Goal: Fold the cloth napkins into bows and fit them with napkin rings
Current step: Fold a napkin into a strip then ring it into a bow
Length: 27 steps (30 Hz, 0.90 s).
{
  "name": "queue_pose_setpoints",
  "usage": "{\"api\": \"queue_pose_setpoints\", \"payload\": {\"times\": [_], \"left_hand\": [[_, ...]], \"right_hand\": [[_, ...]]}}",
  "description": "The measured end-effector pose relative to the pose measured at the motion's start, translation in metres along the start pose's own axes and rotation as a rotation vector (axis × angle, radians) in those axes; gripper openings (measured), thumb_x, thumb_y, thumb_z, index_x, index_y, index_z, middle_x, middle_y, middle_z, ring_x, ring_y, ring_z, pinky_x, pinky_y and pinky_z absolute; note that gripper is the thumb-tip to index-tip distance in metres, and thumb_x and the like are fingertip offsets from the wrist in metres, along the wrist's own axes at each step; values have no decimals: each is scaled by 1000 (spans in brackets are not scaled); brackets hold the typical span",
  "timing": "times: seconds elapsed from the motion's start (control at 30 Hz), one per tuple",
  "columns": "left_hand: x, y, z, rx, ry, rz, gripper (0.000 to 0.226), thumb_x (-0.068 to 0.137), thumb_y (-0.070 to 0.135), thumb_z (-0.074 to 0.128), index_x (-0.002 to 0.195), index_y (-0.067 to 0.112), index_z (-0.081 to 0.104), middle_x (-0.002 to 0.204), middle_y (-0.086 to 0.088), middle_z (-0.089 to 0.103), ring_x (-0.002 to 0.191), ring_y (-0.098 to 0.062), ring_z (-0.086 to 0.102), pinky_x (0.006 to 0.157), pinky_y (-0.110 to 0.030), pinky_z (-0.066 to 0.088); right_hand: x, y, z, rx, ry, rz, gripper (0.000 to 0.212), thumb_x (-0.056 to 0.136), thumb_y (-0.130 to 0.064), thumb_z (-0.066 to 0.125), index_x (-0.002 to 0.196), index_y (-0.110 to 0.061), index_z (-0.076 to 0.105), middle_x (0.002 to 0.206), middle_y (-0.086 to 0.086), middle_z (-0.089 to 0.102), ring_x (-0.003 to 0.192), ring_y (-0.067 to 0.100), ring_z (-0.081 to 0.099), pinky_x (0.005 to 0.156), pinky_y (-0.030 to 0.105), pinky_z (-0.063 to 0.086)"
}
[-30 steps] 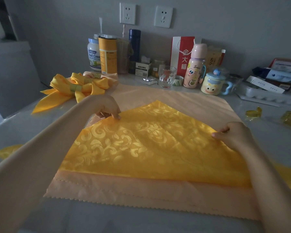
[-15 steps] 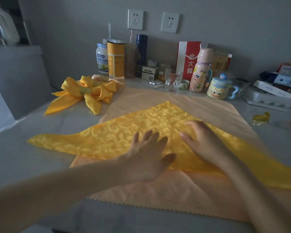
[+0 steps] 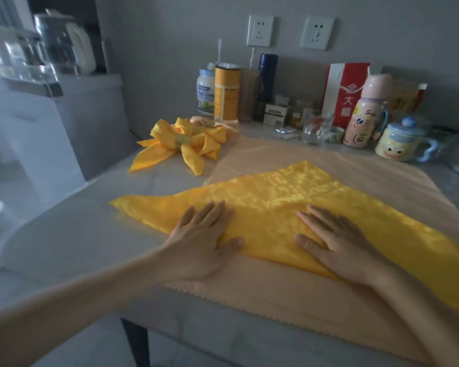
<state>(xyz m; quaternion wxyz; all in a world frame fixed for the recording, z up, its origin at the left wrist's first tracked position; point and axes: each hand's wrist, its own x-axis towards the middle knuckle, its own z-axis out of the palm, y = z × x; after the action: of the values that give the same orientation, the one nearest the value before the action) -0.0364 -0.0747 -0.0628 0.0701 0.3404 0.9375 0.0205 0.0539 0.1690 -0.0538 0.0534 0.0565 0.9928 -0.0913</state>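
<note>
1. The yellow napkin (image 3: 270, 197) lies folded into a wide triangle on a peach cloth (image 3: 276, 290) spread over the desk (image 3: 77, 234). Its long edge is toward the person and its peak points at the wall
2. The napkin's left tip runs off the peach cloth onto the bare desk; its right end passes out of view at the frame's edge
3. The left grip (image 3: 202, 242) lies palm down on the napkin's near left part, fingers straight and slightly spread. It is released, pressing flat and holding nothing
4. The right grip (image 3: 339, 247) lies palm down on the napkin's middle, fingers straight and angled toward the left. It too is released, pressing the fabric
5. The two grips sit side by side and apart, with a strip of napkin between the thumbs
6. Finished yellow bows (image 3: 196, 147) rest at the far left of the desk, well apart from the flat napkin. A pale napkin ring (image 3: 183, 140) circles the front bow's waist
7. Along the wall stand a yellow canister (image 3: 227, 92), a white jar (image 3: 206, 92), a dark blue flask (image 3: 266, 83), a drinking glass (image 3: 316, 128), a pink bottle (image 3: 363, 112), a face mug (image 3: 398, 144) and a red bag (image 3: 345, 91)
</note>
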Motion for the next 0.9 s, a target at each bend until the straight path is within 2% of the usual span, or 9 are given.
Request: {"api": "queue_pose_setpoints", "payload": {"times": [0.1,0.23,0.4,0.5,0.57,0.67,0.77,0.83,0.9], "left_hand": [[-15,-37,-2,-31,4,-126,82,79,74,-5,148,30,-12,155,7,-20,143,-8,-17,115,-28,-11],[-38,-77,-3,-31,-25,-207,116,44,84,-30,147,31,-16,153,12,-23,142,-7,-17,116,-29,-10],[-48,-125,-6,-42,-32,-395,70,89,61,5,149,28,-7,156,14,-13,144,-10,-12,117,-38,-6],[-45,-143,-7,-200,151,-368,59,94,51,28,143,18,36,153,1,29,144,-20,17,117,-38,14],[-43,-142,-10,-366,317,-348,42,94,45,42,119,16,59,128,-4,55,125,-24,44,105,-40,34],[-37,-134,-13,-375,461,-371,16,93,31,52,90,19,62,103,-2,60,107,-26,53,94,-42,40],[-34,-140,-11,-365,502,-400,25,88,30,59,65,27,51,92,-2,55,101,-28,52,86,-38,40],[-32,-143,-9,-317,484,-426,31,86,36,60,59,29,48,92,-2,53,102,-26,50,82,-36,36],[-30,-141,-9,-244,493,-461,25,88,41,58,69,24,55,98,-5,55,107,-29,49,85,-37,35]], "right_hand": [[1,2,2,-14,3,0,115,39,-92,-23,143,-47,-5,154,-21,-15,137,-5,-17,115,28,-11],[3,1,0,1,-12,-5,120,34,-93,-23,143,-47,-5,153,-21,-15,132,-9,-18,115,28,-11],[2,2,3,40,4,-11,119,36,-96,-18,143,-47,0,154,-22,-10,133,-10,-15,113,26,-10],[3,2,3,52,52,0,121,39,-97,-13,145,-43,10,155,-19,-1,141,-3,-6,115,28,-5],[3,-1,0,79,115,-1,112,51,-96,-2,146,-39,18,155,-17,7,143,1,1,116,29,1],[1,-11,-3,158,156,-47,88,68,-88,11,142,-42,25,151,-24,5,142,0,6,114,28,9],[7,-16,4,187,117,-98,109,50,-98,2,140,-43,28,147,-26,11,135,-9,4,113,23,6],[12,-15,8,135,113,-67,117,44,-98,-5,142,-42,26,151,-21,13,134,-10,0,114,25,2],[14,-14,8,89,104,-25,119,42,-96,-10,143,-44,22,154,-20,10,138,-6,-2,115,32,-2]]}}
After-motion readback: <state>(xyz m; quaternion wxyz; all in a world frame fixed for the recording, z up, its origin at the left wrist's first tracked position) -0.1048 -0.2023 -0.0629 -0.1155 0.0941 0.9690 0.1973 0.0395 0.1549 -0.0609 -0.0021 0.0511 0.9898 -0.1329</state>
